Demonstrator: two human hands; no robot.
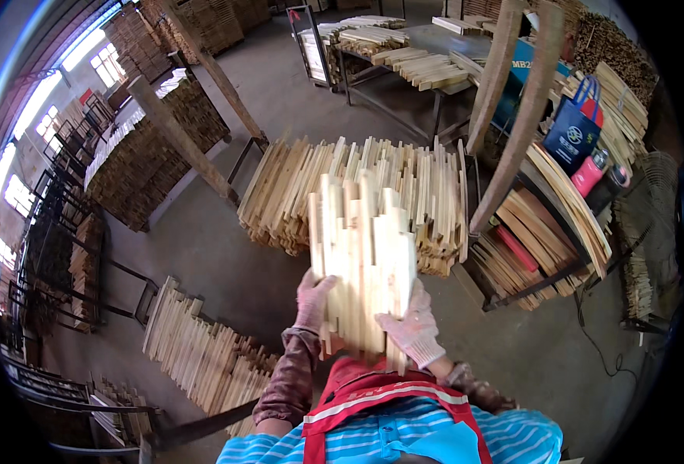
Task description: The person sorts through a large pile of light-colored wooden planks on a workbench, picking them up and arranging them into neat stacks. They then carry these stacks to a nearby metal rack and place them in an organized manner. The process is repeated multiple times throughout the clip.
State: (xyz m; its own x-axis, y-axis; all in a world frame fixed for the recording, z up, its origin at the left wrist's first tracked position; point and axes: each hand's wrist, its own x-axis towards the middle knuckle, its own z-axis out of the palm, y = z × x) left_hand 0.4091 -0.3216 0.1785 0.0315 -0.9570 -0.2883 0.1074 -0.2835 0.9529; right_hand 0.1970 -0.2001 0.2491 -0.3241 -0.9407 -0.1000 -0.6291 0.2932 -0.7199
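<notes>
Between my two gloved hands is a bundle of pale wooden strips [365, 271], held close in front of my red apron. My left hand [313, 301], in a light pinkish glove, presses the bundle's left side. On the right side, my right hand [416, 325] grips it with the thumb across the front strips. The strips have uneven ends, some reaching further than others. Just beyond them lies a large stack of wooden strips [288, 185] on a rack with upright wooden posts, and the bundle's far end overlaps it in view.
At lower left lies another stack of strips [203, 348]. A rack [527, 290] at right holds more strips, a blue bag [571, 135] and a pink bottle [588, 174]. A metal table [442, 39] with strips stands behind. A cable [601, 356] runs along the floor.
</notes>
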